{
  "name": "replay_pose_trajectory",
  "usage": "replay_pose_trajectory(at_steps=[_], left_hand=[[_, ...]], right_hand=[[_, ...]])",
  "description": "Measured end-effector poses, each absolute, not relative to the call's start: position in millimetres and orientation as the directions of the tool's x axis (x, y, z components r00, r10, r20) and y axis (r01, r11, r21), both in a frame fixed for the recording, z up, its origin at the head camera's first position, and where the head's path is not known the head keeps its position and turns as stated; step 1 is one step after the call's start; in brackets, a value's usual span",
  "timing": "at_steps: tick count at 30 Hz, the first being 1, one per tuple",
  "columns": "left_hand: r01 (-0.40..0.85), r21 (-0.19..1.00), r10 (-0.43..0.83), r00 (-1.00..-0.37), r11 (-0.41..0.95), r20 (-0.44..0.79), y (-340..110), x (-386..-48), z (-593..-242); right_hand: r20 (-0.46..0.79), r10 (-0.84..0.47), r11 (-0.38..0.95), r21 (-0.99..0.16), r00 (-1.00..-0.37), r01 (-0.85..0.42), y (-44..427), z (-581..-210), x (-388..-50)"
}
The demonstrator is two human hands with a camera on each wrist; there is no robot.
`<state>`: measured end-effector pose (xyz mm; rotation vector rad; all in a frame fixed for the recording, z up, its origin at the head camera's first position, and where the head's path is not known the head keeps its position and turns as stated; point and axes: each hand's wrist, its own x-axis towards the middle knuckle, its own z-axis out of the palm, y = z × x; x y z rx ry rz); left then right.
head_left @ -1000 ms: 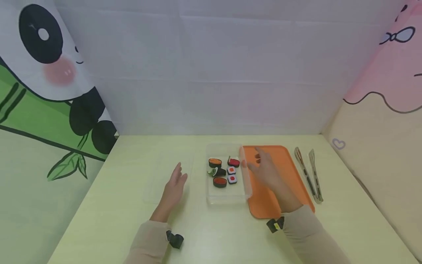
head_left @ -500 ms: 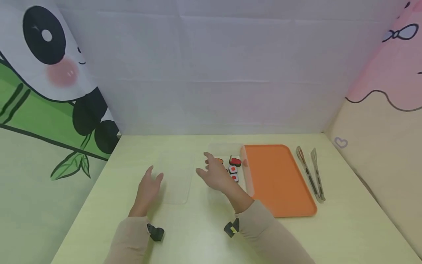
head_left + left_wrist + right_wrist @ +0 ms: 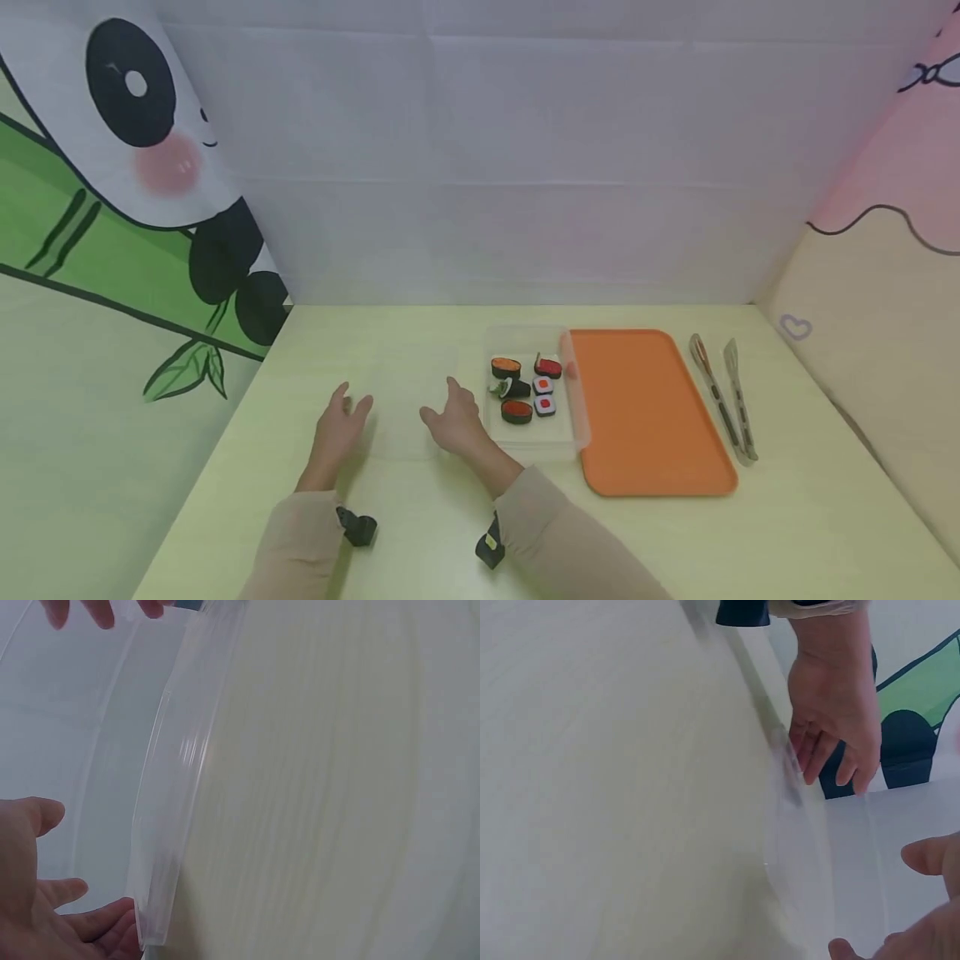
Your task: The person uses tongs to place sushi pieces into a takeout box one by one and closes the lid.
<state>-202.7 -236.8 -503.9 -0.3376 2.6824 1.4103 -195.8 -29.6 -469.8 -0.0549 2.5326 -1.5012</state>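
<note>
A clear plastic lid (image 3: 405, 400) lies on the table, faint against the pale top. My left hand (image 3: 339, 429) is at its left edge, thumb apart from the fingers. Opposite, at the right edge, my right hand (image 3: 456, 421) has its fingers extended. In the left wrist view, fingertips meet the raised rim of the lid (image 3: 172, 802) at the lower end. The right wrist view shows the left hand (image 3: 832, 712) with its fingers against the lid's far end. Neither hand visibly grips the lid. To the right stands a clear box (image 3: 525, 437) with several sushi pieces (image 3: 517, 411).
An orange tray (image 3: 652, 417) lies right of the box, which overlaps its left edge slightly. Metal tongs (image 3: 731, 400) lie farther right. A white wall panel (image 3: 517, 167) closes off the table's back, with printed panels on either side.
My right hand has moved left from over the tray, across the box, to the lid's right side. My left hand has shifted left to the lid's left edge. The head view has turned slightly left.
</note>
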Motion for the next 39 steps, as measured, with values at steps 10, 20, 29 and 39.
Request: replay_pose_trajectory(at_steps=[10, 20, 29, 39], left_hand=[[-0.214, 0.79, -0.164, -0.976, 0.575, -0.144, -233, -205, -513], [-0.245, 0.778, -0.192, -0.968, 0.579, -0.161, -241, -209, -516], [-0.277, 0.789, -0.148, -0.961, 0.549, -0.234, -260, -205, -507], [-0.169, 0.894, -0.101, -0.985, 0.415, -0.139, -247, -199, -469]], right_hand=[[-0.128, -0.057, 0.478, -0.874, -0.99, 0.086, -37, -500, -204], [-0.073, -0.069, 0.477, -0.878, -0.995, 0.031, -39, -512, -208], [-0.043, -0.104, 0.459, -0.888, -0.994, -0.01, -36, -505, -207], [0.095, -0.172, 0.523, -0.835, -0.98, -0.173, -2, -437, -204]])
